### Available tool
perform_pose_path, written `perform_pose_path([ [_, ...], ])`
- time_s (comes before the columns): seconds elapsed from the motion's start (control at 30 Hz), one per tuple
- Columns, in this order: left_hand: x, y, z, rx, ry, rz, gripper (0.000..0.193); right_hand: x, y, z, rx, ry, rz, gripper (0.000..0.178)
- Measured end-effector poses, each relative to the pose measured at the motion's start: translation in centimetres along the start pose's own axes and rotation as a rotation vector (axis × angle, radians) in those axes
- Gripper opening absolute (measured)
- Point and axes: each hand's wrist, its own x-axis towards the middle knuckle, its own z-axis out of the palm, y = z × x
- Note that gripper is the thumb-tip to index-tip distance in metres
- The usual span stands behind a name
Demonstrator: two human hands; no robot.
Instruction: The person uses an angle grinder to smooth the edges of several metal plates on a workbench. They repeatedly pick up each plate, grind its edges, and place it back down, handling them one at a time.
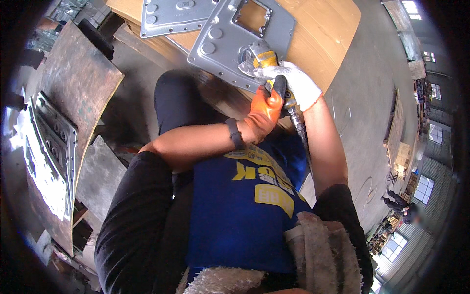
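Note:
A yellow and silver air sander (264, 58) rests with its head against a grey metal cover plate (223, 51). My right hand (296, 84), in a white glove, wraps over the tool just behind its head. Below it, my left hand (266, 109), in an orange glove with dark fingertips, is closed round the tool's handle. A dark air hose (299, 130) runs down from the handle's end. The plate has a square opening near its far side, round raised bosses and holes along its rim. My right fingers and the sanding disc are partly hidden.
The plate lies on a cardboard-covered bench (325, 34), beside a second grey plate (171, 19) at its far left. On the left, more metal plates (56, 147) lie on a worn board (81, 73). People in dark clothes (399, 203) are far off at right.

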Motion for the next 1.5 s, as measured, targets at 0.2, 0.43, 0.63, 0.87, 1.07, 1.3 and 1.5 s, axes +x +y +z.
perform_pose_path([
  [0.2,4.6,-7.6,-2.6,0.062,-0.085,0.083,0.033,-1.6,-0.4,0.2,-0.008,0.164,0.105,0.029],
  [0.43,0.6,1.9,-0.6,0.116,-0.073,-0.046,0.032,-0.8,-1.8,1.4,0.106,0.056,-0.010,0.026],
  [0.63,1.4,-0.4,-0.7,-0.041,-0.074,-0.034,0.035,-0.5,-1.2,1.2,-0.048,0.194,0.073,0.031],
  [0.87,3.4,-4.0,-3.1,-0.369,-0.194,-0.033,0.038,-0.2,-0.3,0.0,0.033,0.103,-0.011,0.031],
  [1.07,3.8,0.1,-3.4,0.886,-0.322,0.369,0.041,-4.0,3.5,-5.1,0.225,0.350,-0.239,0.030],
  [1.3,13.3,4.8,-1.9,1.661,0.159,1.024,0.061,-5.7,7.5,-9.8,0.871,0.271,-0.463,0.037],
  [1.5,18.5,6.2,0.1,2.187,0.127,0.496,0.061,-4.9,7.1,-11.5,0.721,0.428,-0.441,0.032],
])
